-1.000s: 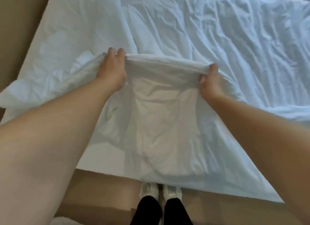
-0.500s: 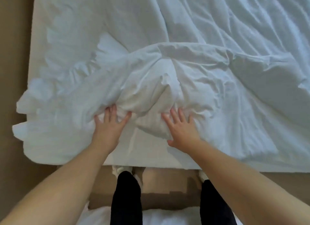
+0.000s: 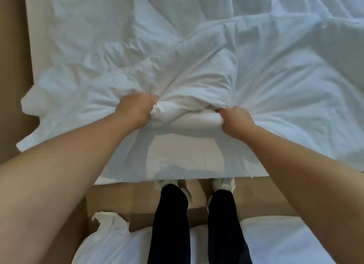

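Both hands, flat and spread half a second ago, now grip: the left hand and right hand each clench a bunched fold of the white sheet at the near edge of the bed. Expect light, soft, limp fabric (loose grips may slip); take gathered handfuls near the hem.

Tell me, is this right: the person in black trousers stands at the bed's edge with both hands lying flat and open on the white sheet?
Not quite. The head view shows the hands are not flat: the left hand and the right hand each grip a bunch of the white sheet. The rest holds: the person in black trousers stands at the edge of the bed.
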The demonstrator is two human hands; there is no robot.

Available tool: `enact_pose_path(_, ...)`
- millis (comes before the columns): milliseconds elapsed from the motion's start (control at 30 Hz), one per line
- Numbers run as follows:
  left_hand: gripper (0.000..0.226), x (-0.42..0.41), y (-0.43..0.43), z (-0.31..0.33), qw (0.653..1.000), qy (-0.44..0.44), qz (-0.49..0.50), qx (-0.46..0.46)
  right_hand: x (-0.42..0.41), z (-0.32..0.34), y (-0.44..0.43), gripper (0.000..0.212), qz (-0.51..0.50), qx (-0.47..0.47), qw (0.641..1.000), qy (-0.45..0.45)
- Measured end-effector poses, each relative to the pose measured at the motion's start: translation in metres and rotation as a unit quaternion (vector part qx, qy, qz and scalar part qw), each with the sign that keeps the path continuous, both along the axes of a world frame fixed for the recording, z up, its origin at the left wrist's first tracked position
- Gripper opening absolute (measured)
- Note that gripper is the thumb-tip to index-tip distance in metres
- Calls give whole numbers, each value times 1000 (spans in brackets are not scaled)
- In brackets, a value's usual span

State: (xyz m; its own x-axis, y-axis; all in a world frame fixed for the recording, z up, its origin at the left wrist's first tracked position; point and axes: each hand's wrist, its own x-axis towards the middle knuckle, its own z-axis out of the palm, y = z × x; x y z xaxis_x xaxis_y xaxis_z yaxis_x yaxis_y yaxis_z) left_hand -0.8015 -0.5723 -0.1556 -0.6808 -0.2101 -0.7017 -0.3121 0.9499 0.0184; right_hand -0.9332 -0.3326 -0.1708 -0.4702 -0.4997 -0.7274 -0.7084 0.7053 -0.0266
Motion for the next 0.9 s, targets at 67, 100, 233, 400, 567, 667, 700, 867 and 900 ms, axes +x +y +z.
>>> enact_pose_path(67, 46, 24, -7, 37, 992, -101, -43, 56, 21, 23, 6, 41, 46, 24, 993, -104)
enact_pose_path(100, 44, 41, -7, 52, 983, -150, -65, 87, 35, 33, 9, 43, 57, 40, 986, -152)
enact_pose_path(233, 48, 98, 6, 61, 966, -219, -83, 105, 76, 47, 25, 57, 59, 126, 958, -252)
enact_pose_path(400, 63, 147, 7, 46, 985, -144, 31, 94, 78, 57, -9, 23, -5, 76, 970, -233)
enact_pose_path(567, 53, 174, -39, 48, 963, 83, 257, -9, 71, 46, -97, 50, -25, -153, 986, -65)
enact_pose_path(667, 82, 184, -77, 37, 928, -53, 368, -26, 73, 29, -133, 73, 40, -81, 993, -70)
enact_pose_path(700, 83, 186, -85, 31, 925, -106, 364, -15, 75, 23, -138, 70, 63, -52, 995, -48)
enact_pose_path(867, 26, 176, -87, 5, 944, -140, 297, -29, 77, 15, -128, 28, 153, 54, 987, 5)
enact_pose_path(900, 21, 168, -90, 8, 947, -110, 300, -36, 72, 19, -129, 26, 142, 34, 989, 7)
